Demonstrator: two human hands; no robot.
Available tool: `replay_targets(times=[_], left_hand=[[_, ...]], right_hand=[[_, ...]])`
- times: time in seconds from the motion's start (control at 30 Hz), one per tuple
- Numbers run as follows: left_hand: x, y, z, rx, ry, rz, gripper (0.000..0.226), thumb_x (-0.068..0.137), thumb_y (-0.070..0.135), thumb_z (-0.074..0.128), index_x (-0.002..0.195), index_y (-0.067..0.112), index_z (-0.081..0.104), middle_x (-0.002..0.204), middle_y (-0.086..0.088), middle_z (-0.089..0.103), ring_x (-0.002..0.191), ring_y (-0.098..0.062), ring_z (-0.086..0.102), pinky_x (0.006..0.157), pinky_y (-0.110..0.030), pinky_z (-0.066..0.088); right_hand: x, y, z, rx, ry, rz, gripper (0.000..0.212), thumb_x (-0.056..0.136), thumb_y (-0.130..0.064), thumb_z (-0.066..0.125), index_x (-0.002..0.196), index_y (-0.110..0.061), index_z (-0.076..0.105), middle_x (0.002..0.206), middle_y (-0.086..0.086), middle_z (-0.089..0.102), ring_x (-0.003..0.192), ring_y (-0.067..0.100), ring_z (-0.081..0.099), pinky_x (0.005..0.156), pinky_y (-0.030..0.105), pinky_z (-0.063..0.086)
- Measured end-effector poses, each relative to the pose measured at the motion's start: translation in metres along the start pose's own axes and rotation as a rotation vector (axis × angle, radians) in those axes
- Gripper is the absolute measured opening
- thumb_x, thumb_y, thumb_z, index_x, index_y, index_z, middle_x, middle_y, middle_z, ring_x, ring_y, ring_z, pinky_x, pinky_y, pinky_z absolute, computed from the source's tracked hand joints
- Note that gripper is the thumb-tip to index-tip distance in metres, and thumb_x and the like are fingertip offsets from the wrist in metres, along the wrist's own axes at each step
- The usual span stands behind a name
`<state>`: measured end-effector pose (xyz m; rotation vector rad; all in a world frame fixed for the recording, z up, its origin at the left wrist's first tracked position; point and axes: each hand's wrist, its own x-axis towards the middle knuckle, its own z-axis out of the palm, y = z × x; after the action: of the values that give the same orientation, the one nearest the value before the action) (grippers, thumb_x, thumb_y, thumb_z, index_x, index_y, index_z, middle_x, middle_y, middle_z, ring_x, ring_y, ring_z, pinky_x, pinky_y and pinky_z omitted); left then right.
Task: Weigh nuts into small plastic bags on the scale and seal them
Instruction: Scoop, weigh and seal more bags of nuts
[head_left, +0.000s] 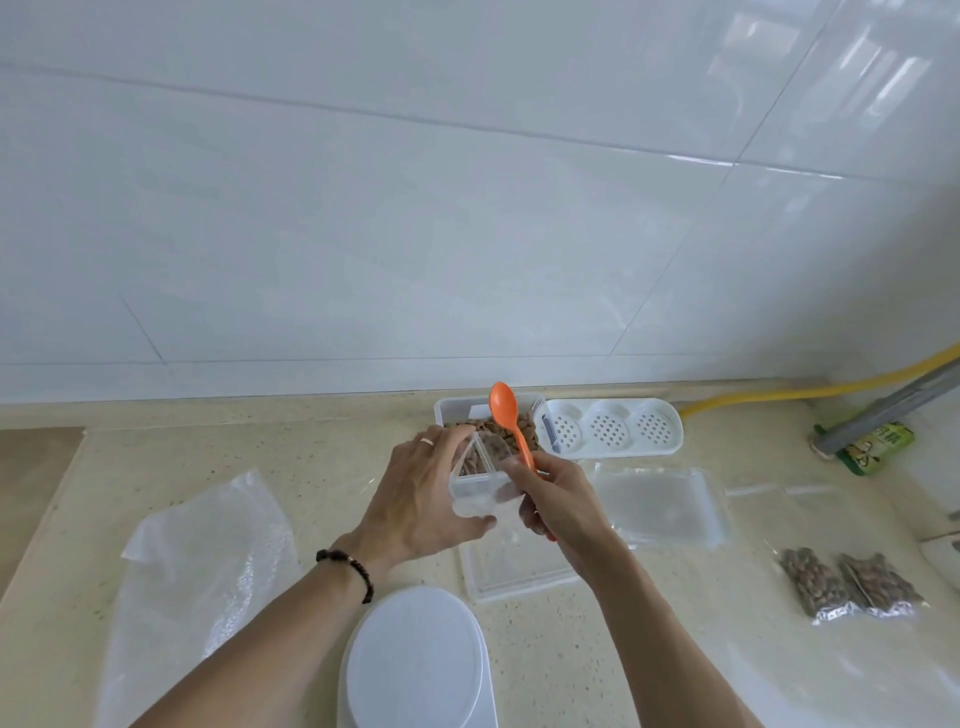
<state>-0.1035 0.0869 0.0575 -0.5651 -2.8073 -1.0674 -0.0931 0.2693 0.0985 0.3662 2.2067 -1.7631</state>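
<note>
My left hand (421, 499) and my right hand (558, 501) together hold a small clear plastic bag (480, 480) by its mouth, above the counter. The bag shows some brown nuts inside. My right hand also grips an orange spoon (508, 415) whose bowl points up and away. Behind the bag stands a clear container of nuts (457, 410). A white scale (415, 660) sits at the near edge below my arms. Two filled nut bags (847, 582) lie on the right.
A container lid (519, 577) lies under my hands. A stack of empty small bags (657, 504) lies to the right, a large clear bag (202, 561) to the left. A white perforated tray (613, 428), a yellow hose (810, 389) and a green carton (878, 447) are at the back right.
</note>
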Motion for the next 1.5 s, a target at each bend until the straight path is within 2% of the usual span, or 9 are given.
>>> replay_targets(times=[0.17,0.23,0.3,0.37,0.53,0.7,0.8,1.0,1.5], left_hand=[[0.005,-0.029,0.004,0.123,0.005,-0.06,0.094,0.057,0.054,0.08,0.134,0.022,0.036,0.114,0.004,0.046,0.107,-0.017,0.048,0.098,-0.036,0.038],[0.005,-0.036,0.004,0.169,-0.01,-0.104,0.093,0.057,0.055,0.079,0.133,0.022,0.036,0.112,0.003,0.047,0.104,-0.019,0.049,0.096,-0.037,0.04],[0.005,-0.041,0.003,0.208,-0.024,-0.14,0.095,0.057,0.06,0.078,0.133,0.022,0.036,0.112,0.001,0.048,0.104,-0.02,0.05,0.093,-0.036,0.04],[0.005,-0.044,0.003,0.252,-0.032,-0.173,0.1,0.056,0.066,0.075,0.135,0.02,0.036,0.113,-0.002,0.049,0.104,-0.022,0.05,0.091,-0.037,0.041],[0.006,-0.048,0.005,0.3,-0.09,-0.247,0.114,0.054,0.079,0.066,0.142,0.016,0.029,0.117,-0.005,0.05,0.107,-0.023,0.05,0.094,-0.039,0.042],[0.007,-0.051,0.008,0.296,-0.083,-0.262,0.118,0.053,0.081,0.065,0.144,0.016,0.027,0.12,-0.006,0.049,0.108,-0.023,0.05,0.096,-0.039,0.041],[0.009,-0.05,0.008,0.295,-0.069,-0.261,0.117,0.054,0.079,0.068,0.144,0.016,0.028,0.119,-0.005,0.048,0.107,-0.023,0.05,0.096,-0.038,0.039],[0.017,-0.055,0.006,0.349,-0.101,-0.26,0.118,0.053,0.085,0.06,0.143,0.017,0.028,0.117,-0.004,0.05,0.107,-0.023,0.05,0.094,-0.039,0.041],[0.074,-0.03,0.003,0.534,-0.18,-0.183,0.093,0.054,0.069,0.072,0.125,0.022,0.037,0.111,-0.001,0.048,0.105,-0.022,0.049,0.084,-0.037,0.037]], right_hand=[[0.035,0.007,-0.02,-0.433,0.115,-0.016,0.025,0.094,-0.001,0.039,0.073,-0.007,0.051,0.064,0.005,0.042,0.056,0.015,0.036,0.05,0.026,0.028],[0.045,0.01,-0.024,-0.65,0.117,-0.081,0.026,0.087,0.006,0.04,0.069,-0.01,0.049,0.062,0.003,0.042,0.056,0.018,0.037,0.049,0.025,0.028],[0.051,0.009,-0.025,-0.686,0.22,-0.165,0.026,0.085,0.005,0.049,0.077,-0.016,0.063,0.064,-0.001,0.054,0.056,0.017,0.046,0.048,0.017,0.033],[0.054,0.005,-0.027,-0.559,0.37,-0.203,0.02,0.085,-0.001,0.062,0.097,-0.013,0.071,0.075,-0.003,0.064,0.063,0.011,0.058,0.057,0.014,0.043],[0.061,0.002,-0.034,-0.361,0.596,-0.222,0.016,0.085,-0.01,0.069,0.095,-0.018,0.058,0.075,-0.007,0.062,0.069,0.013,0.06,0.064,0.03,0.05],[0.071,0.018,-0.027,-0.449,0.436,-0.141,0.009,0.094,-0.012,0.057,0.103,-0.011,0.057,0.081,0.0,0.064,0.064,0.017,0.061,0.057,0.032,0.051],[0.074,0.03,-0.016,-0.281,0.366,-0.012,0.012,0.097,-0.013,0.056,0.108,-0.011,0.057,0.089,0.008,0.066,0.063,0.019,0.066,0.052,0.029,0.051],[0.076,0.041,-0.02,0.068,0.49,0.144,0.015,0.097,-0.01,0.056,0.111,-0.01,0.055,0.091,0.011,0.063,0.054,0.016,0.06,0.052,0.027,0.05],[0.066,0.012,-0.062,0.364,0.464,0.063,0.013,0.093,-0.005,0.06,0.105,-0.01,0.057,0.092,0.019,0.072,0.048,0.015,0.051,0.055,0.031,0.047]])
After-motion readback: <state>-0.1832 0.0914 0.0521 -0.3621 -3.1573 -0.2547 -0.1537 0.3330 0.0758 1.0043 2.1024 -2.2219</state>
